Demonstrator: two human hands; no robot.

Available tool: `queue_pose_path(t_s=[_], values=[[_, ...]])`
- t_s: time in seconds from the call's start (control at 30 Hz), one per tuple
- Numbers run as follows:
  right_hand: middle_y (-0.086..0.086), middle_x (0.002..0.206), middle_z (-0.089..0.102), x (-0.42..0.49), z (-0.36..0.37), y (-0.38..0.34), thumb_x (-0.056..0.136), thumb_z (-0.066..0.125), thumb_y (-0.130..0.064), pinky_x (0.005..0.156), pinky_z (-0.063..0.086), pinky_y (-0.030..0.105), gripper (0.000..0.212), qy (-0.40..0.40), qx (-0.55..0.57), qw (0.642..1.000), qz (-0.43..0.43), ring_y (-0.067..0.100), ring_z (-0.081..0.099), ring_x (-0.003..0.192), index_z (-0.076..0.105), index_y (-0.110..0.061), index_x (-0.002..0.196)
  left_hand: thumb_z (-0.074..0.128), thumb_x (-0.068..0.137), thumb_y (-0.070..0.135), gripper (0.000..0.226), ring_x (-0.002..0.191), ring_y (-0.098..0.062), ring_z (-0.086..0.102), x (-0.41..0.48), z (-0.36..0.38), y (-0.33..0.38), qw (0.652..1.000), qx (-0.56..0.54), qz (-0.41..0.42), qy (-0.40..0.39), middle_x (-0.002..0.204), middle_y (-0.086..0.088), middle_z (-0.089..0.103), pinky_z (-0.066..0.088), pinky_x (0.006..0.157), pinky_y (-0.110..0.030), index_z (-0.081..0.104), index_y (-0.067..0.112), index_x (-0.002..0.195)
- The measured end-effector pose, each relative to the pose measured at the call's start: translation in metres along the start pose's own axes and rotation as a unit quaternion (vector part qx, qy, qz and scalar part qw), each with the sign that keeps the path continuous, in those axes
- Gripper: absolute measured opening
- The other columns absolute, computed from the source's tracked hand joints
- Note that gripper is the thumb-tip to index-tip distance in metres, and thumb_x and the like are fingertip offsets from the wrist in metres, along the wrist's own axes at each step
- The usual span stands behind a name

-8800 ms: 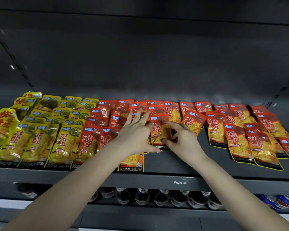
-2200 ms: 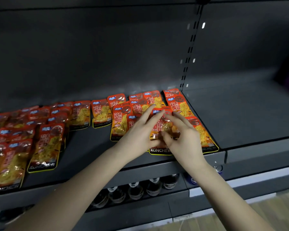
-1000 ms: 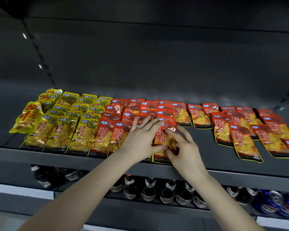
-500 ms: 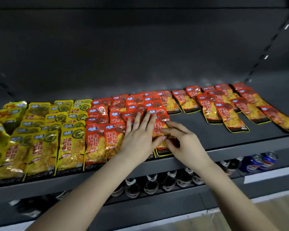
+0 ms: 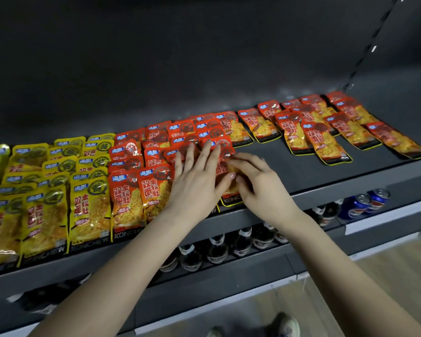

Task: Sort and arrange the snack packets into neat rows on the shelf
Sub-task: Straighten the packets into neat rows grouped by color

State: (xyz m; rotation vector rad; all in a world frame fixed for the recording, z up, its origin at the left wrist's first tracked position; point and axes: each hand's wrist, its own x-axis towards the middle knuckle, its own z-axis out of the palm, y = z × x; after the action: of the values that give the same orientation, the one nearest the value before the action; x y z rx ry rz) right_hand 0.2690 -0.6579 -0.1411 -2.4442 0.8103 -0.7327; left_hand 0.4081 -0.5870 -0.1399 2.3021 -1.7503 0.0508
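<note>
Two hands on the red packet [image 5: 231, 199] at the shelf's [image 5: 301, 176] near edge: left hand [image 5: 195, 181] flat, fingers spread; right hand [image 5: 258, 183] pinches its right side; packet's length runs near-to-far.

Packets [image 5: 136, 190] on shelf [image 5: 301, 171], bottles [image 5: 216, 249] below.

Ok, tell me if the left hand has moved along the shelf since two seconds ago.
Yes: left hand went leftward, away from the slotted upright, onto the tidy red packets mid-shelf.
</note>
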Motion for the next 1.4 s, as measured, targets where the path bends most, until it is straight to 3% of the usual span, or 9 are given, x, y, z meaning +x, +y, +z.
queue_pose_path(t_s=[0.07, 0.23, 0.37, 0.6, 0.77, 0.9, 1.07, 1.23, 1.4], values=[[0.004, 0.132, 0.05, 0.001, -0.004, 0.0, 0.083, 0.045, -0.012, 0.105, 0.036, 0.051, 0.044, 0.004, 0.031, 0.999, 0.004, 0.02, 0.048, 0.122, 0.057, -0.014, 0.125, 0.009, 0.088, 0.064, 0.075, 0.147, -0.028, -0.002, 0.001, -0.003, 0.005, 1.0, 0.005, 0.009, 0.013, 0.16, 0.002, 0.005, -0.006, 0.116, -0.047, 0.008, 0.023, 0.151], [0.007, 0.133, 0.05, 0.007, -0.02, 0.009, 0.085, 0.051, -0.01, 0.104, 0.032, 0.019, 0.04, 0.022, 0.075, 0.997, 0.026, 0.017, 0.048, 0.124, 0.058, -0.01, 0.124, 0.006, 0.083, 0.066, 0.08, 0.146, -0.031, 0.008, 0.018, -0.014, 0.028, 0.999, -0.004, 0.022, 0.047, 0.158, 0.001, 0.015, 0.001, 0.116, -0.048, 0.016, 0.025, 0.15], [0.007, 0.132, 0.05, 0.014, -0.046, 0.035, 0.083, 0.05, -0.014, 0.101, 0.027, 0.01, 0.042, 0.041, 0.057, 0.997, 0.03, 0.017, 0.047, 0.124, 0.057, -0.011, 0.125, 0.007, 0.082, 0.067, 0.081, 0.145, -0.03, 0.01, 0.041, -0.016, 0.055, 0.998, -0.007, 0.039, 0.056, 0.158, 0.001, 0.018, 0.001, 0.116, -0.047, 0.019, 0.024, 0.15], [0.008, 0.135, 0.046, 0.025, -0.108, 0.101, 0.082, 0.06, -0.005, 0.096, 0.026, 0.007, 0.046, 0.051, 0.018, 0.997, 0.059, 0.02, 0.047, 0.123, 0.055, -0.011, 0.127, 0.004, 0.077, 0.071, 0.089, 0.145, -0.027, 0.012, 0.093, -0.001, 0.117, 0.998, -0.006, 0.065, 0.019, 0.157, 0.002, 0.019, 0.0, 0.117, -0.045, 0.019, 0.022, 0.15], [0.013, 0.146, 0.03, 0.034, -0.137, 0.153, 0.083, 0.061, -0.015, 0.103, 0.027, 0.022, 0.063, -0.01, -0.028, 0.994, 0.105, 0.027, 0.035, 0.134, 0.037, -0.016, 0.141, 0.036, 0.092, 0.057, 0.077, 0.145, -0.019, 0.015, 0.128, 0.018, 0.157, 0.996, -0.025, 0.089, -0.018, 0.156, -0.004, 0.022, 0.002, 0.118, -0.038, 0.005, 0.019, 0.151], [0.012, 0.147, 0.03, 0.038, -0.143, 0.18, 0.082, 0.067, -0.022, 0.107, 0.032, 0.029, 0.076, -0.045, -0.011, 0.992, 0.114, 0.027, 0.038, 0.132, 0.027, -0.015, 0.145, 0.044, 0.088, 0.059, 0.089, 0.147, -0.016, 0.002, 0.141, 0.036, 0.173, 0.994, -0.003, 0.082, -0.072, 0.16, -0.003, 0.004, -0.002, 0.119, -0.038, -0.008, 0.023, 0.15], [0.007, 0.138, 0.044, 0.042, -0.146, 0.194, 0.074, 0.077, -0.023, 0.1, 0.036, 0.025, 0.084, -0.032, 0.04, 0.992, 0.114, 0.023, 0.048, 0.12, 0.031, -0.016, 0.144, 0.048, 0.081, 0.066, 0.096, 0.146, -0.012, -0.003, 0.142, 0.044, 0.181, 0.996, -0.035, 0.048, -0.062, 0.16, 0.003, 0.001, -0.009, 0.115, -0.035, -0.004, 0.025, 0.151], [0.008, 0.131, 0.052, 0.045, -0.148, 0.198, 0.074, 0.076, -0.02, 0.085, 0.032, 0.014, 0.087, -0.039, 0.055, 0.994, 0.091, 0.022, 0.053, 0.112, 0.027, -0.022, 0.146, 0.062, 0.078, 0.056, 0.097, 0.146, -0.013, 0.002, 0.143, 0.041, 0.186, 0.994, -0.083, 0.03, -0.067, 0.159, 0.001, 0.013, -0.005, 0.117, -0.038, 0.005, 0.027, 0.151], [0.011, 0.129, 0.046, 0.047, -0.15, 0.2, 0.078, 0.071, -0.008, 0.093, 0.039, 0.023, 0.085, -0.039, 0.1, 0.991, 0.078, 0.02, 0.047, 0.117, 0.023, -0.025, 0.146, 0.073, 0.073, 0.047, 0.103, 0.144, -0.012, 0.006, 0.141, 0.036, 0.189, 0.99, -0.129, 0.008, -0.05, 0.157, 0.001, 0.017, -0.006, 0.116, -0.036, 0.008, 0.031, 0.15]])
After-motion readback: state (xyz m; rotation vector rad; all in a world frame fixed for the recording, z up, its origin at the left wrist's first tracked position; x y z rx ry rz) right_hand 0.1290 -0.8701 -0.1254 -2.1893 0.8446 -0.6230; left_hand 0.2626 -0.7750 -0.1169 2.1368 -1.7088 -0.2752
